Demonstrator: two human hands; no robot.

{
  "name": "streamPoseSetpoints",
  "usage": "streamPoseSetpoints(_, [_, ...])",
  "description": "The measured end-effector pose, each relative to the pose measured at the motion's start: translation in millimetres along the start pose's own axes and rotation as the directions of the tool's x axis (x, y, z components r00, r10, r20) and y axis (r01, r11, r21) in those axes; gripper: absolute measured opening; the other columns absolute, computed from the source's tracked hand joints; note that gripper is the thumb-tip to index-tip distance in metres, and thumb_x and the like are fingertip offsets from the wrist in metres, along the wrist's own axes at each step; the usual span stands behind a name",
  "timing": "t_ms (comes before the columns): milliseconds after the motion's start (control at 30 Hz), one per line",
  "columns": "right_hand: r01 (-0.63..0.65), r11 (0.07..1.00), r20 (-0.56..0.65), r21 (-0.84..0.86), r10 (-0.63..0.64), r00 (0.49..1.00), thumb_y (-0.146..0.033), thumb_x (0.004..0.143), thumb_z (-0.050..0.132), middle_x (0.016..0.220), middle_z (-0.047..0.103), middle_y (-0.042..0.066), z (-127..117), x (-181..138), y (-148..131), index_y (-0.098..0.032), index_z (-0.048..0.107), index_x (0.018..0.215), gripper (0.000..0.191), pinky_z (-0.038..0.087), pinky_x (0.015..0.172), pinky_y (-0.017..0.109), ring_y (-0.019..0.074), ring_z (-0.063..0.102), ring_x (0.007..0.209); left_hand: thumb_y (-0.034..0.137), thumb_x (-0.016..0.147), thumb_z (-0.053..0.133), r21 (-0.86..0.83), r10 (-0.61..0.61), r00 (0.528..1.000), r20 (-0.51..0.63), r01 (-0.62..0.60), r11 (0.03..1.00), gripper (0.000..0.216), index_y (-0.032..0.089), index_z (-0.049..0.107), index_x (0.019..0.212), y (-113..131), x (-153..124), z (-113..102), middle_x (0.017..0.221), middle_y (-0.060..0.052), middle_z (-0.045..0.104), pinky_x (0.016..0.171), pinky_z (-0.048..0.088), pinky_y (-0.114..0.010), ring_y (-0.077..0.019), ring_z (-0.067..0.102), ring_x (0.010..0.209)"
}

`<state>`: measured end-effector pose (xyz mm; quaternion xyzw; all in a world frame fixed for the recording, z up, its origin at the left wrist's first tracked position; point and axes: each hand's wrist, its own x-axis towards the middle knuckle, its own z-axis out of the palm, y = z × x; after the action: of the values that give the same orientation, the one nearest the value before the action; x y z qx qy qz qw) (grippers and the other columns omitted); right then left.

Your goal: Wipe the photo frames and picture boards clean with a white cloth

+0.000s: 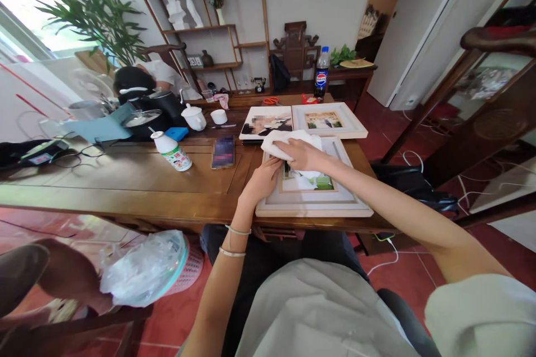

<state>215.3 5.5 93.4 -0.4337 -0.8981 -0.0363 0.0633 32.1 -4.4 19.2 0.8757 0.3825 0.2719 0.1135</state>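
In the head view a white-bordered picture frame [312, 209] lies flat at the table's near edge, its picture partly covered. My right hand [302, 154] presses a bunched white cloth [274, 145] on the upper part of this frame, fingers closed over the fabric. On the frame's left border rests my left hand [264, 179], fingers stretched out, close to the cloth. Just behind are a second white picture frame [355, 125] and a photo panel [255, 122] with a blurred picture.
A phone [223, 152], a white-and-green bottle [171, 150], a white teapot [194, 117] and a cup [219, 116] stand left on the wooden table [201, 181]. Orange-handled scissors [271, 101] and a cola bottle [321, 75] are behind. A bagged basket [190, 265] sits on the floor. Another person [167, 75] leans at far left.
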Motion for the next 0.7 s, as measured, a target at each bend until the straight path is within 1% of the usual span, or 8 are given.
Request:
streamPoseSetpoints(67, [-0.004,1.0,0.04,0.0,0.004,0.999,-0.014,0.078,0.048,0.107,0.061,0.016,3.4,8.9,-3.6,-0.02,0.033,0.145,0.069,0.042,0.069,0.032,0.0275,0.061,0.088,0.016,0.095,0.035,0.001,0.005,1.0,-0.003,-0.005,1.0,0.04,0.017,0.058,0.127,-0.5,0.0,0.3,0.136,-0.01,0.057,0.111,0.04,-0.041,-0.0225,0.046,0.133])
streamPoseSetpoints(167, [-0.065,0.998,0.074,0.008,0.064,0.995,-0.013,0.078,0.047,0.107,0.061,0.015,4.7,5.3,1.7,-0.021,0.03,0.148,0.072,0.042,0.067,0.03,0.0262,0.062,0.085,0.016,0.096,0.035,-0.002,0.005,1.0,-0.013,-0.005,1.0,0.04,0.017,0.057,0.129,-0.9,-0.4,1.4,0.138,-0.01,0.056,0.112,0.039,-0.041,-0.0221,0.045,0.134])
streamPoseSetpoints(267, [-0.137,0.991,0.098,0.002,0.136,0.986,-0.013,0.079,0.046,0.11,0.061,0.015,-1.8,-11.9,16.6,-0.022,0.027,0.149,0.073,0.043,0.066,0.03,0.0249,0.062,0.083,0.016,0.095,0.034,-0.009,-0.006,1.0,-0.015,0.005,1.0,0.042,0.015,0.054,0.132,-0.3,-1.0,1.9,0.142,-0.01,0.052,0.114,0.036,-0.041,-0.0212,0.043,0.136])
streamPoseSetpoints(367, [-0.187,0.98,0.132,-0.063,0.194,0.972,-0.013,0.079,0.045,0.11,0.061,0.016,-14.5,-32.1,32.7,-0.019,0.027,0.149,0.073,0.044,0.065,0.03,0.0248,0.062,0.083,0.014,0.094,0.033,-0.01,-0.013,1.0,-0.008,0.012,1.0,0.044,0.013,0.053,0.134,0.9,-1.2,1.4,0.144,-0.011,0.049,0.115,0.034,-0.039,-0.02,0.042,0.136])
streamPoseSetpoints(500, [-0.261,0.951,0.185,-0.168,0.29,0.939,-0.012,0.078,0.045,0.104,0.063,0.017,-31.1,-55.6,43.7,-0.017,0.033,0.146,0.069,0.04,0.057,0.03,0.0241,0.061,0.074,0.014,0.094,0.033,-0.013,-0.007,1.0,-0.006,0.007,1.0,0.044,0.009,0.053,0.134,1.8,-1.2,0.8,0.145,-0.013,0.048,0.116,0.033,-0.038,-0.0205,0.042,0.137])
streamPoseSetpoints(600, [-0.282,0.932,0.158,-0.228,0.321,0.934,-0.012,0.078,0.045,0.096,0.064,0.015,-33.9,-68.3,41.3,-0.019,0.04,0.141,0.063,0.037,0.053,0.03,0.0248,0.06,0.071,0.013,0.094,0.033,-0.012,-0.013,1.0,-0.003,0.013,1.0,0.045,0.012,0.052,0.134,1.3,-1.3,1.2,0.145,-0.011,0.048,0.115,0.033,-0.039,-0.0198,0.042,0.137])
streamPoseSetpoints(700, [-0.25,0.925,0.095,-0.284,0.287,0.953,-0.007,0.076,0.044,0.091,0.065,0.015,-27.6,-73.3,33.9,-0.018,0.045,0.137,0.062,0.037,0.058,0.033,0.0293,0.059,0.079,0.012,0.093,0.034,-0.008,-0.018,1.0,0.006,0.018,1.0,0.046,0.015,0.052,0.135,0.9,-1.2,1.4,0.146,-0.009,0.047,0.115,0.034,-0.039,-0.019,0.041,0.138])
